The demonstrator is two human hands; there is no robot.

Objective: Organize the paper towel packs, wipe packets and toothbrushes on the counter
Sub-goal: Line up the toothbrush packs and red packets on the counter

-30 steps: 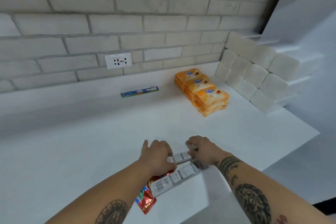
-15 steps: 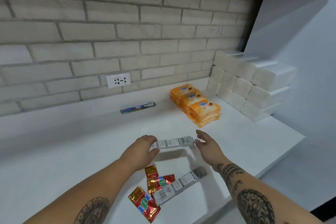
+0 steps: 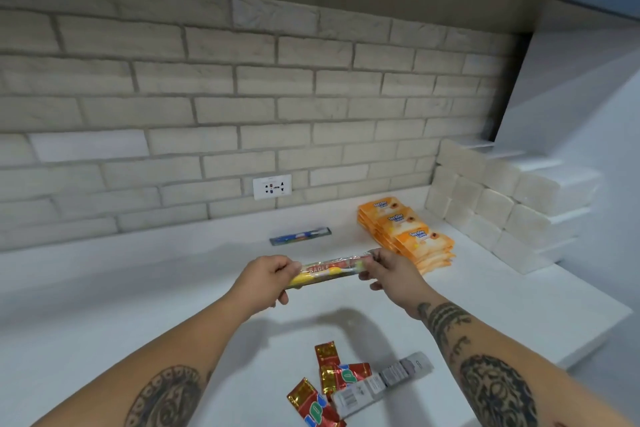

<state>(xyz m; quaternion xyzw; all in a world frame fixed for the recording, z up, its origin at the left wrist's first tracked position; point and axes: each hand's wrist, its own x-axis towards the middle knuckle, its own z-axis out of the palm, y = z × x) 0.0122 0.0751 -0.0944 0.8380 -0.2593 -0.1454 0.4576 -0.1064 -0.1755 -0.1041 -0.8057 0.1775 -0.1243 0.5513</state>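
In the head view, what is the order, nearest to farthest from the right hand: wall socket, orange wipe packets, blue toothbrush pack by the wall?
1. The orange wipe packets, just beyond the right hand, slightly rightward.
2. The blue toothbrush pack, farther back on the left.
3. The wall socket, higher up behind that pack.

The toothbrush packet (image 3: 330,270) held up over the middle of the worktop (image 3: 121,295) is gleaming as clear, glossy plastic film. The worktop is looking smooth, matt white. Near its front edge, the sachets (image 3: 341,374) are shining like crinkled red-and-gold foil, and the grey packet (image 3: 391,376) overlapping them is showing a dull printed card back. Toward the right back corner, the wipe packets (image 3: 412,236) are showing glossy orange plastic wrap and the paper towel packs (image 3: 502,208) are looking soft and matt. The brick wall (image 3: 311,97) is looking rough and chalky, its socket plate (image 3: 272,186) smooth plastic
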